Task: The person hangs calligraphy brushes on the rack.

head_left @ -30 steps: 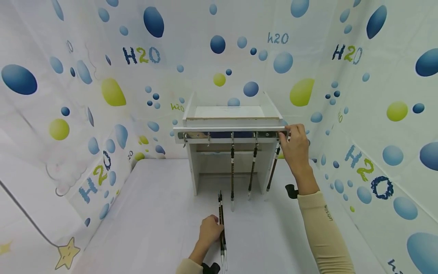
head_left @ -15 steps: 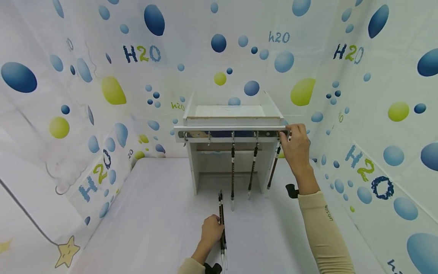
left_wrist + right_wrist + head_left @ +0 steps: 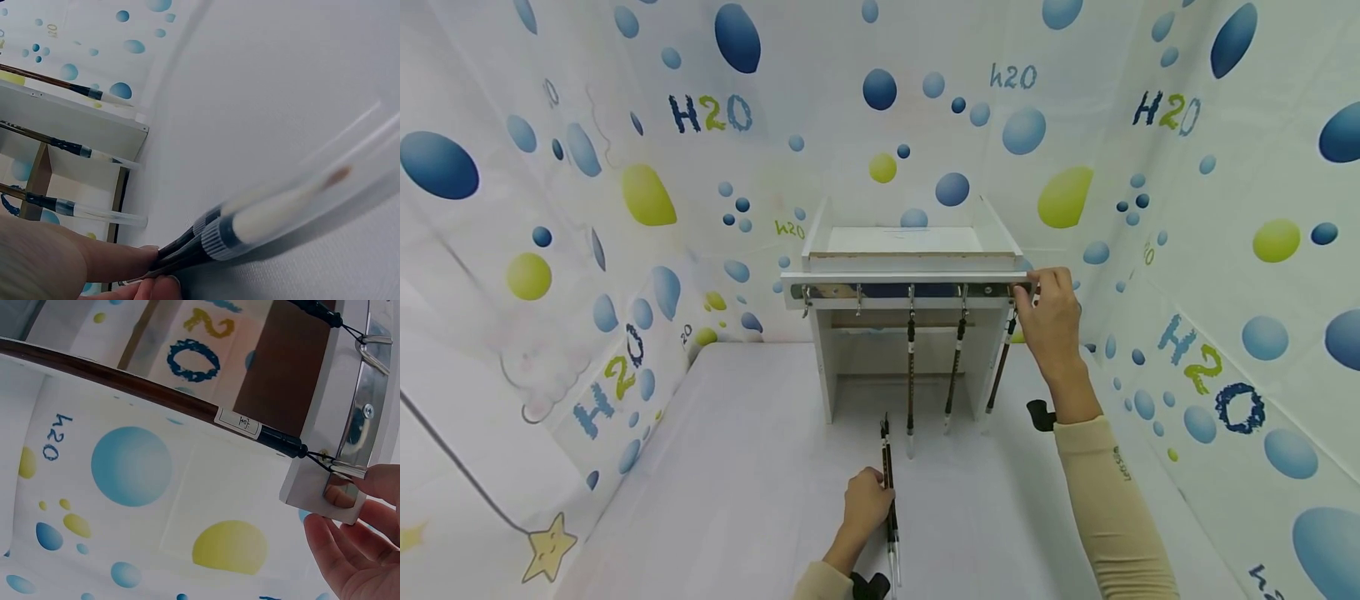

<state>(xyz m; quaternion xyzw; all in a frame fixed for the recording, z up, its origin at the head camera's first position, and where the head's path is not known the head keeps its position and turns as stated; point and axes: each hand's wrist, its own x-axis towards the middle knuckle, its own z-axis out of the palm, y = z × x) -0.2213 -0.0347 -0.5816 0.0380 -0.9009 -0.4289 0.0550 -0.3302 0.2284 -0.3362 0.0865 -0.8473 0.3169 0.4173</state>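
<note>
My left hand [image 3: 867, 502] pinches two calligraphy brushes [image 3: 891, 504] low over the white surface, hanging loops pointing away. In the left wrist view, clear caps cover their pale bristles [image 3: 269, 219]. My right hand [image 3: 1051, 321] grips the right end of the hook rail [image 3: 880, 291]. In the right wrist view its thumb is on the last metal hook [image 3: 347, 469], and the other fingers are at the rail's end. From that hook a brown-handled brush [image 3: 156, 394] hangs by its black loop. Two more brushes, one in the middle [image 3: 911, 375] and one to its right [image 3: 956, 367], hang alongside.
The rail fronts a white shelf stand [image 3: 823, 367] with an open tray top [image 3: 910, 265]. Two hooks at the left, an outer hook [image 3: 806, 302] and an inner hook [image 3: 859, 300], bear nothing. A bubble-patterned curtain [image 3: 820, 75] surrounds the white work surface [image 3: 737, 467].
The head view has tilted slightly, so the scene sits a little higher. Both hands keep their holds; the left hand with the brushes has shifted barely to the right.
</note>
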